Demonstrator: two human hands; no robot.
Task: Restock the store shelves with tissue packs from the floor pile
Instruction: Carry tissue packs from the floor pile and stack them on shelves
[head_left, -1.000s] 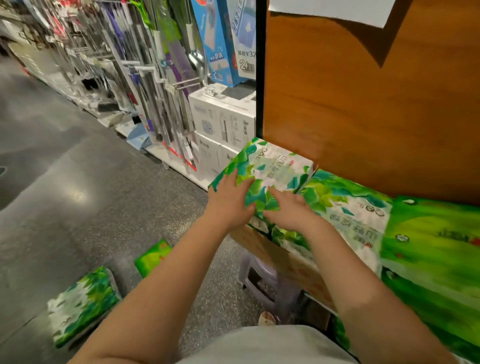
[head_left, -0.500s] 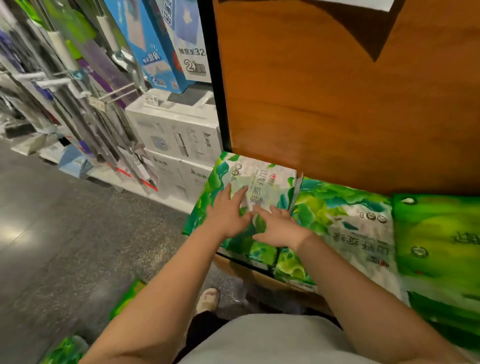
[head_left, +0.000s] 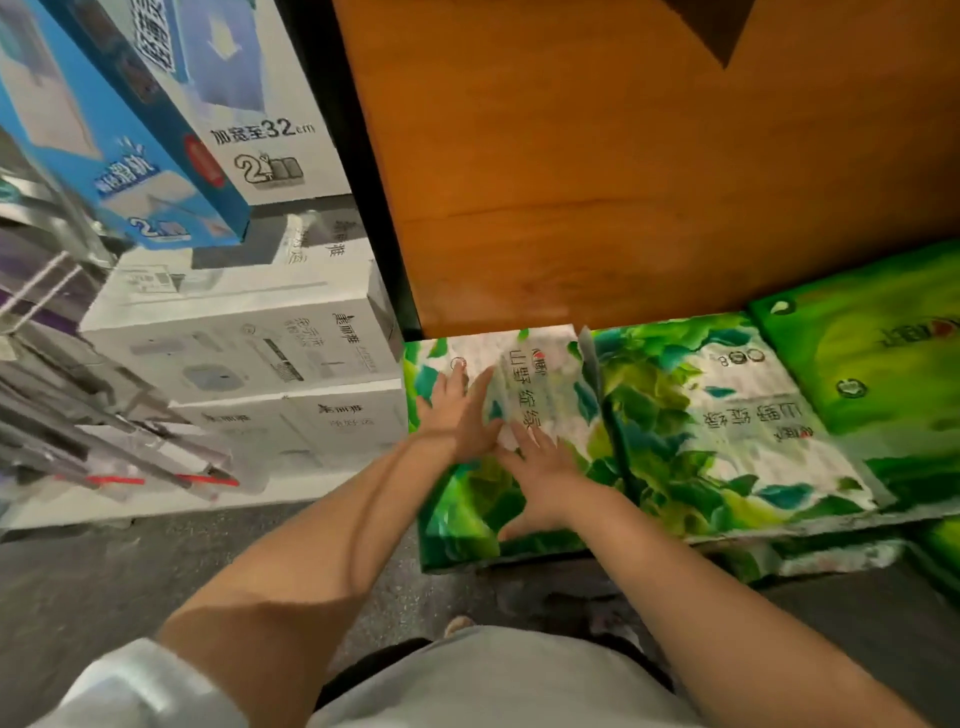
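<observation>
A green and white leaf-print tissue pack (head_left: 540, 364) lies flat at the left end of the low display, its far edge against the wooden panel. My left hand (head_left: 460, 410) presses on its top with straight fingers. My right hand (head_left: 543, 470) lies flat on the pack too, closer to its near edge, thumb at the front side. A second leaf-print tissue pack (head_left: 727, 415) lies right beside it, touching. A plain green pack (head_left: 872, 353) sits further right.
An orange wooden panel (head_left: 623, 182) rises behind the packs. White boxes (head_left: 249, 338) are stacked to the left, blue and white boxes (head_left: 156, 130) above them. Metal rods (head_left: 78, 447) lean at far left. Grey speckled floor (head_left: 104, 571) lies below.
The pack went from tilted in both hands to lying flat on the display, pushed back against the panel. My view moved closer and further down; the floor packs are out of view.
</observation>
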